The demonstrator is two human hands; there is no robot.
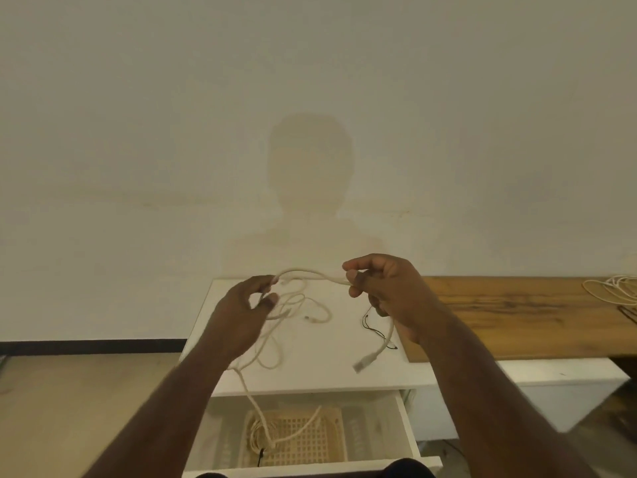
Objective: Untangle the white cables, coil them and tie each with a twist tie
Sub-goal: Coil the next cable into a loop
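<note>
The cables (303,298) at frame centre are off-white, lying over a plain white cabinet top (310,367) beside thin black twist ties (374,327). At right, the bench (517,312) shows brown streaked wood grain. At bottom centre, a cream basket (310,439) has a square grid pattern.

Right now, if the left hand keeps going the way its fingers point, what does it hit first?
The left hand points up and right, toward the white cable stretched across to the right hand. That raised span would likely be met first, then the right hand's fingers. Motion blur leaves depth unclear.
</note>
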